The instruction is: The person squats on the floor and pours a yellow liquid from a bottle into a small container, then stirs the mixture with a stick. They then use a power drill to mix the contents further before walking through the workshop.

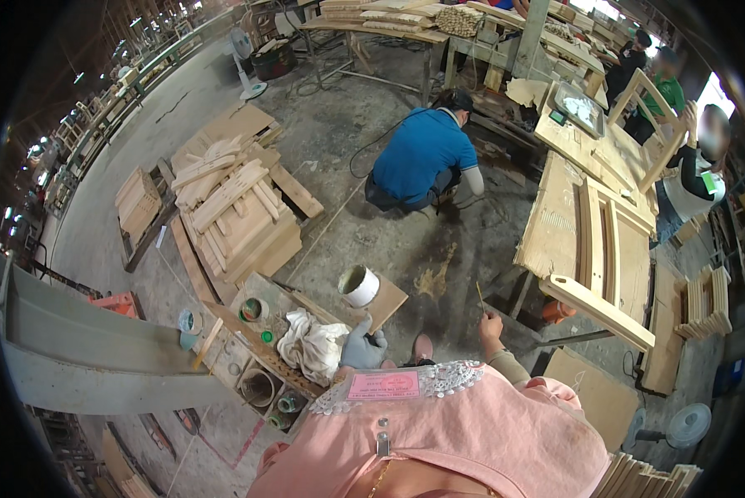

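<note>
My left hand (362,349), in a grey glove, is beside a white rag and just below a white pot (359,286). Its thumb and fingers are apart, with nothing visible between them. The pot stands on a small square board (387,306), its inside dark and its rim stained. My right hand (490,327), bare, is closed around a thin stick-like tool (479,295) pointing up and away; its tip is too small to make out. The crumpled white rag (309,344) lies on the wooden crate-like stand (289,376) at my left.
Jars (253,310) and a round can (256,387) sit in the stand. Wooden parts (231,199) are stacked at the left. A co-worker in blue (426,158) crouches ahead. At the right, a worktable (555,224) bears chair frame pieces (601,311); another person holds a frame there.
</note>
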Tool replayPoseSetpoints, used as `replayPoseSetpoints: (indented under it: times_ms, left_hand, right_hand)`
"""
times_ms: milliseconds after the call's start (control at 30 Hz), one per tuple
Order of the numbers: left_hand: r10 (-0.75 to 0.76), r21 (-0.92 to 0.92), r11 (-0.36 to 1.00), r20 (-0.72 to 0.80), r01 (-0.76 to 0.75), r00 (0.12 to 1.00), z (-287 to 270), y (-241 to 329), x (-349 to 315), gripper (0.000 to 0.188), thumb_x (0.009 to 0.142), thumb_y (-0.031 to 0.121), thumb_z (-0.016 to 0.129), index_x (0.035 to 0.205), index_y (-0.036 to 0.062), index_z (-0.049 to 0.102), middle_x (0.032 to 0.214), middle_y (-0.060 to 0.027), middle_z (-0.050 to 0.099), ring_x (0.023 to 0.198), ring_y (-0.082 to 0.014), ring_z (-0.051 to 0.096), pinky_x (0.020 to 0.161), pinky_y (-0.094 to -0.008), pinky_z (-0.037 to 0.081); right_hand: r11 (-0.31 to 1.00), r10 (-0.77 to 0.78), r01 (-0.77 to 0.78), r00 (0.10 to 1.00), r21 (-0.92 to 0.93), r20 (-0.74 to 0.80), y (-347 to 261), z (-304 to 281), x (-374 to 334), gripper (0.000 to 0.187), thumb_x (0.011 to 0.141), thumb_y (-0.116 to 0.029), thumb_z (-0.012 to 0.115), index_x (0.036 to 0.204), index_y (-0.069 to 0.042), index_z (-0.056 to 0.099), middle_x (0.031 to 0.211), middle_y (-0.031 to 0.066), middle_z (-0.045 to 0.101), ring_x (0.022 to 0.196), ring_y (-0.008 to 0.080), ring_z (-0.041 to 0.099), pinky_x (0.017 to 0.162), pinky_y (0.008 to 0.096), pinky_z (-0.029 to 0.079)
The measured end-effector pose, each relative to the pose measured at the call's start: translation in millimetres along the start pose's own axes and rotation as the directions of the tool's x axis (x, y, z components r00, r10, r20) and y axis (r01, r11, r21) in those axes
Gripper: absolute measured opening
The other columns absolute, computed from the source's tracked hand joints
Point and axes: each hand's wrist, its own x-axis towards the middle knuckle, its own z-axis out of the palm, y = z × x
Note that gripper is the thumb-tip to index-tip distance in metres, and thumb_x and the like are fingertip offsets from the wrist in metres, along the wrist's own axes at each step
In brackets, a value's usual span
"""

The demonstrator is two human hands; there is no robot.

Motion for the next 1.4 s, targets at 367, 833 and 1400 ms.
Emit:
replayPoseSetpoints:
  times_ms: [367,833,1400]
  left_hand:
    - [-0.023,-0.009,1.0,-0.015,0.023,1.0,-2.9,1.4,2.7,0.014,0.08,0.02,0.06,0.087,0.0087,0.054,0.067,-0.0015,0.047,0.058,-0.0127,0.044,0.052,-0.0251,0.037]
    - [-0.045,-0.017,0.999,-0.041,0.044,0.998,-4.7,3.6,7.6,0.013,0.081,0.021,0.06,0.086,0.009,0.056,0.066,-0.0012,0.047,0.059,-0.0124,0.045,0.051,-0.0251,0.038]
    - [0.056,0.119,0.991,0.019,-0.058,0.998,25.8,-16.1,14.5,0.016,0.081,0.02,0.061,0.094,0.015,0.053,0.078,0.0003,0.052,0.061,-0.0132,0.046,0.053,-0.0248,0.039]
  right_hand:
    - [0.999,0.011,-0.01,1.0,-0.049,0.022,1.1,2.0,-4.5,0.023,0.078,-0.017,0.052,0.092,-0.001,0.062,0.088,0.02,0.061,0.087,0.0343,0.059,0.075,0.0386,0.045]
    - [0.999,0.008,-0.007,1.0,-0.05,0.022,2.1,6.4,-3.9,0.022,0.077,-0.019,0.053,0.091,-0.002,0.062,0.086,0.0198,0.062,0.085,0.0343,0.059,0.075,0.0398,0.045]
    - [0.999,-0.028,0.028,0.999,0.031,0.017,-5.1,6.9,18.7,0.023,0.077,-0.02,0.054,0.089,-0.003,0.063,0.084,0.0186,0.062,0.084,0.0336,0.059,0.074,0.0384,0.045]
